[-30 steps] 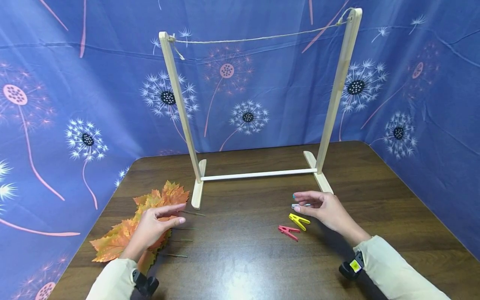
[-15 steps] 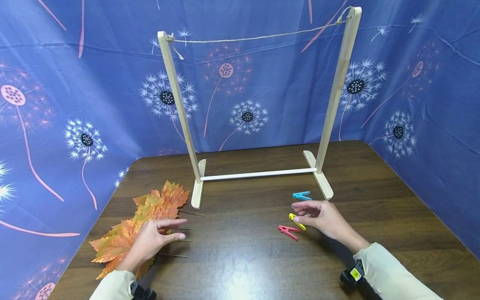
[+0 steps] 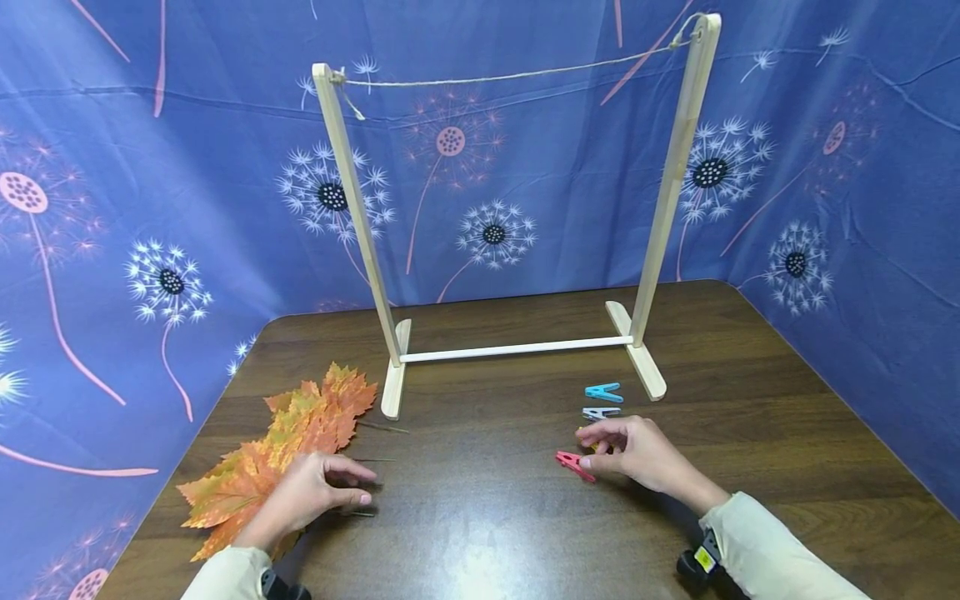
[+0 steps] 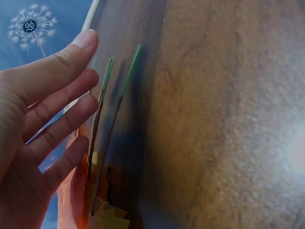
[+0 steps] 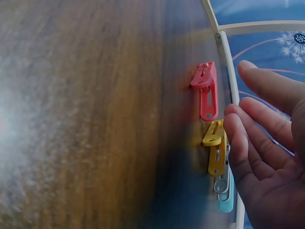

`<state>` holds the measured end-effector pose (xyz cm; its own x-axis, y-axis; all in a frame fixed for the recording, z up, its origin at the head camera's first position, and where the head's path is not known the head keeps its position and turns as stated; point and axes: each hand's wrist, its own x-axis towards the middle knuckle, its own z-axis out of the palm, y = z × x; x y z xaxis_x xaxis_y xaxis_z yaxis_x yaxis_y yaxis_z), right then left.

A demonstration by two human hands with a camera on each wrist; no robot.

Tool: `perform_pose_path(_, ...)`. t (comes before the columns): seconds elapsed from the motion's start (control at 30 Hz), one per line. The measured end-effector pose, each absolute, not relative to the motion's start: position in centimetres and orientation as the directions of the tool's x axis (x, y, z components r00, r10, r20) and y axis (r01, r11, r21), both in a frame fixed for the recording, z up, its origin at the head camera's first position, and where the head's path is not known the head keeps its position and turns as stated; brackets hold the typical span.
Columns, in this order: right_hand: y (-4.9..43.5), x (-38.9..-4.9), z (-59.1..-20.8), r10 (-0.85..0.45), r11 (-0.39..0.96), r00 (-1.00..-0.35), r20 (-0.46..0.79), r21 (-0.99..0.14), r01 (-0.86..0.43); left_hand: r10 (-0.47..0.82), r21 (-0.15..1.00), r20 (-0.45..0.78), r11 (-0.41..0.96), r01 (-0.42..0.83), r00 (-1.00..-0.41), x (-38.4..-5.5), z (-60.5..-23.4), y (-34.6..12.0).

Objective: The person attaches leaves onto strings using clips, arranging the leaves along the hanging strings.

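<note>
Here the orange leaves (image 3: 300, 421) are overhung by the left hand (image 3: 309, 493), fingers slightly spread near the stems (image 4: 119, 98); the red clothespin (image 5: 205, 78) and yellow clothespin (image 5: 213, 136) are closely neighboured by the right hand (image 3: 643, 454), thumb parted from bent fingers, the grey clothespin (image 3: 597, 412) seen beyond.

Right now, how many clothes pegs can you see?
4, far to near: blue peg, grey peg, yellow peg, red peg, near the right hand; leaves could hide more.
</note>
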<state>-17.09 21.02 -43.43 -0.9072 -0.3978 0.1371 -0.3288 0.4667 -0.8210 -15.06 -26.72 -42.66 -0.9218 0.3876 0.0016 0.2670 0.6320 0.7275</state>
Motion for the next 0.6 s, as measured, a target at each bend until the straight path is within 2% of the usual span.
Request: perform_pose_path(0.6,20.26,-16.6,-44.04,-0.392,0.6,-0.907,0.156,-0.704,-0.38,0.48,0.67,0.058,0.631,0.39,-0.875,-14.72,-43.02,-26.78)
